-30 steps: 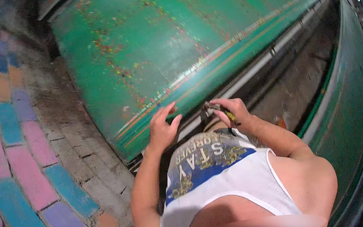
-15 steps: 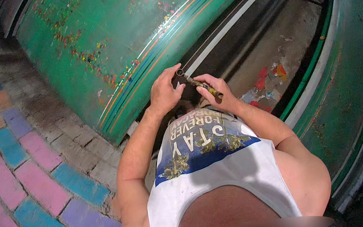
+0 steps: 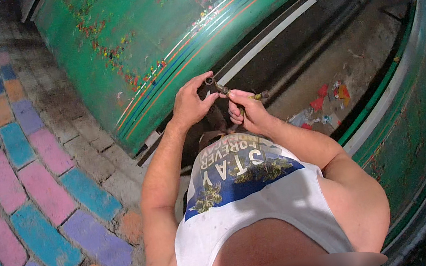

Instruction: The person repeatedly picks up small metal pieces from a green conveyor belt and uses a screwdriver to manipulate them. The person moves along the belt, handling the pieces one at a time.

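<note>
My right hand (image 3: 250,111) grips a thin, brass-coloured metal tool (image 3: 223,90) with a dark ring-shaped end on the left and a stubby end sticking out to the right. I cannot make out its exact kind. My left hand (image 3: 192,101) is open in a C shape, fingers above and thumb below the ring end. Whether the fingertips touch the ring I cannot tell. Both hands are in front of my white printed tank top (image 3: 243,184), over the dark gap beside the green panel (image 3: 153,36).
A pale metal rail (image 3: 271,40) runs along the green panel. Beyond the gap on the right stands a curved green-and-grey wall (image 3: 417,156). Red and orange scraps (image 3: 319,98) lie at the gap's bottom. Painted paving bricks (image 3: 46,187) cover the floor on the left.
My right hand has turned and shifted its hold, with more fingers curled around the tool. The left thumb has come up closer to the ring end. The view has shifted slightly.
</note>
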Tool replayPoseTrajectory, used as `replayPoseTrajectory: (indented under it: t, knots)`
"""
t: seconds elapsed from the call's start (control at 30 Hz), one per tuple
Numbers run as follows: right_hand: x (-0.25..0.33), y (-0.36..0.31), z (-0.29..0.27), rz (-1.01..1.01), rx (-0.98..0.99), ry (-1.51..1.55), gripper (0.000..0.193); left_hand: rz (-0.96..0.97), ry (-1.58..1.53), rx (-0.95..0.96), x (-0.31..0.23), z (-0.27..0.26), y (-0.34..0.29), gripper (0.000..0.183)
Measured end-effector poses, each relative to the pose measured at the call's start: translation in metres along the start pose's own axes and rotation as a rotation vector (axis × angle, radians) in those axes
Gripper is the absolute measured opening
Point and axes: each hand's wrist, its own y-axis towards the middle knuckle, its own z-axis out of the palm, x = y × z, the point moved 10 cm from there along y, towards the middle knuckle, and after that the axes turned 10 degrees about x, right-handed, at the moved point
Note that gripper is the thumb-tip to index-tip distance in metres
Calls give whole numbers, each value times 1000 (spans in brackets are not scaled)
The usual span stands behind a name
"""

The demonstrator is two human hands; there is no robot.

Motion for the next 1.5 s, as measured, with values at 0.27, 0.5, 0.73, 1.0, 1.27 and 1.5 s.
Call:
replayPoseTrajectory:
  t: [0.27,0.5,0.73,1.0,1.27,1.5]
  knots:
    - [0,4,-15,-150,-181,-463,18,172,-44,65,-9,-9,12,48]
    - [43,-13,40,-688,-197,-2409,39,345,12,34,-11,-7,10,42]
    - [45,-40,56,-607,-334,-2265,38,357,-138,70,-10,-6,20,32]
    - [22,-34,-3,-514,-501,-1081,23,485,-19,-30,-17,-7,14,43]
    - [4,-33,-10,-336,-494,-661,21,402,77,10,4,8,22,47]
    - [-1,-20,-8,-249,-381,-362,17,391,119,-9,-11,2,17,44]
